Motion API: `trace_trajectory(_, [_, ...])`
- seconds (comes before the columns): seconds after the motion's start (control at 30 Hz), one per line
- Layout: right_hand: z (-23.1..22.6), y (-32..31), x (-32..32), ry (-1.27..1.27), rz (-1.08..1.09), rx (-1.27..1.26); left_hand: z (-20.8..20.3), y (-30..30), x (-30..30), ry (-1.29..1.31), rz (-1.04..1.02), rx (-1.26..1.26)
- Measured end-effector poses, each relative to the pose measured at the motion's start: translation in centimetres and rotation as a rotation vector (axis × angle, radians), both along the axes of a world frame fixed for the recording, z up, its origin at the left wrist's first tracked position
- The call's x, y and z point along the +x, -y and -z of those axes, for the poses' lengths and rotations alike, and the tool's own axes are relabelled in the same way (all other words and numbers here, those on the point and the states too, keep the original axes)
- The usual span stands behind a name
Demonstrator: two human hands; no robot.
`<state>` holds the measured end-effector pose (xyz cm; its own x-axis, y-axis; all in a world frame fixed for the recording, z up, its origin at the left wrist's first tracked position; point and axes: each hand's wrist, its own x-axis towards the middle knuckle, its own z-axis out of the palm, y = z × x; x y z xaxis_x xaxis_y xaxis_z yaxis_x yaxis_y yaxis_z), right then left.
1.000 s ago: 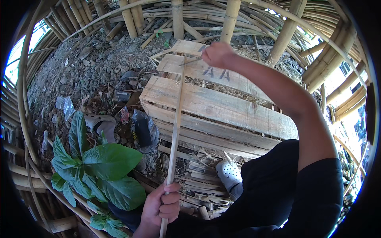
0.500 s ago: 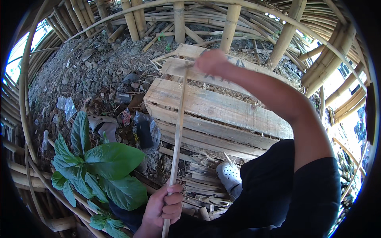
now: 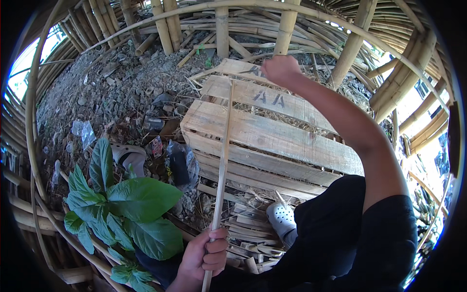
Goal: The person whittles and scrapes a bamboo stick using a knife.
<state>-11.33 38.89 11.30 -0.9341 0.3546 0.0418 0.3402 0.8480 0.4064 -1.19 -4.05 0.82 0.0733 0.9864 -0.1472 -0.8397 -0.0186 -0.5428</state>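
Observation:
My left hand [image 3: 203,258] is wrapped around the lower part of a long, pale bamboo strip [image 3: 224,160]. The strip slants upward and away, its far end over the top slats of a wooden crate [image 3: 272,134]. Beyond that end and to its right, my right hand [image 3: 281,69] is closed in a fist above the crate's far slats. A thin dark shape shows at its left side, against dark marks on the wood; I cannot make out what the fist holds. My right hand is apart from the strip.
A leafy green plant [image 3: 121,204] stands at the left. Grey clogs [image 3: 282,219] are on my feet beside the crate. Bamboo offcuts [image 3: 243,224] lie under me. Plastic litter [image 3: 83,132] is scattered over rubble, and bamboo posts [image 3: 287,29] stand behind.
My right hand has moved right and slightly away, off the strip's far end, where a blurred dark shape was beside it. My left hand still grips the strip.

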Motion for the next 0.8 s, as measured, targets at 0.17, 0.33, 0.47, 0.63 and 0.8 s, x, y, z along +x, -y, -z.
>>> trace_trajectory(0.17, [2.6,6.6,0.7,0.08,-0.257,-0.174,-0.3,-0.2,-0.2,-0.017,-0.007,-0.03])
trace_trajectory(0.33, [1.0,-1.3,0.6,0.076,-0.144,0.082,-0.5,-0.3,0.0,0.033,0.0,0.079])
trace_trajectory(0.47, [0.7,5.3,0.8,-0.095,0.036,-0.394,-0.3,-0.2,0.0,0.005,-0.009,0.002])
trace_trajectory(0.63, [3.5,8.4,1.2,-0.032,-0.185,-0.295,-0.6,-0.4,0.2,0.015,0.009,0.003])
trace_trajectory(0.8, [3.3,4.0,-0.9,-0.049,-0.164,-0.237,-1.0,-0.5,0.3,0.035,-0.008,0.055])
